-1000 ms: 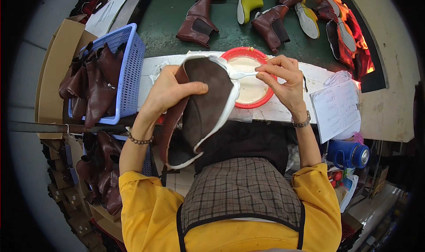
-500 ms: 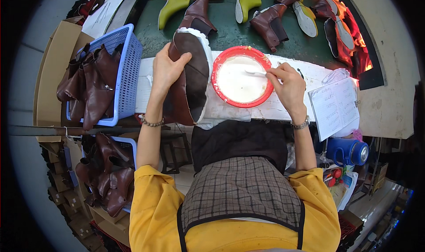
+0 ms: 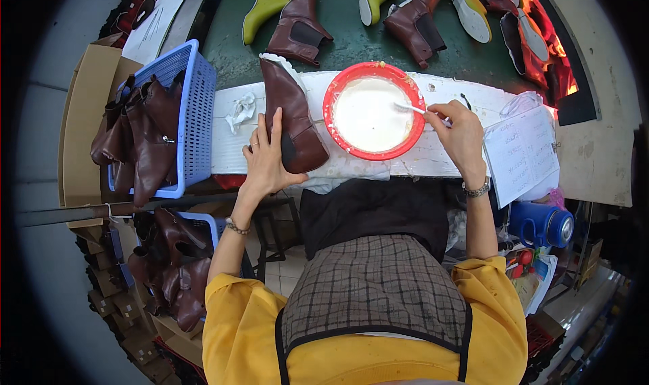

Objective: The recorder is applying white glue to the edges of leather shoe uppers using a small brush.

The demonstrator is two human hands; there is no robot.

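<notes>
Counter [image 3: 227,156] with a blue basket [image 3: 197,114] crowding its left carries a red basin [image 3: 375,154] and a maroon boot [image 3: 294,118]; left hand [image 3: 263,167] spreads against the boot, right hand [image 3: 461,138] pinches a brush [image 3: 409,107]; crumpled tissue [image 3: 241,111] lies between boot and basket.

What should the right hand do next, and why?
Probably draw the white toothbrush lightly along the rim of the red bowl. The right hand holds its head over the white paste, near that rim, so any excess should stay inside; the left hand rests against the maroon boot upper.
</notes>
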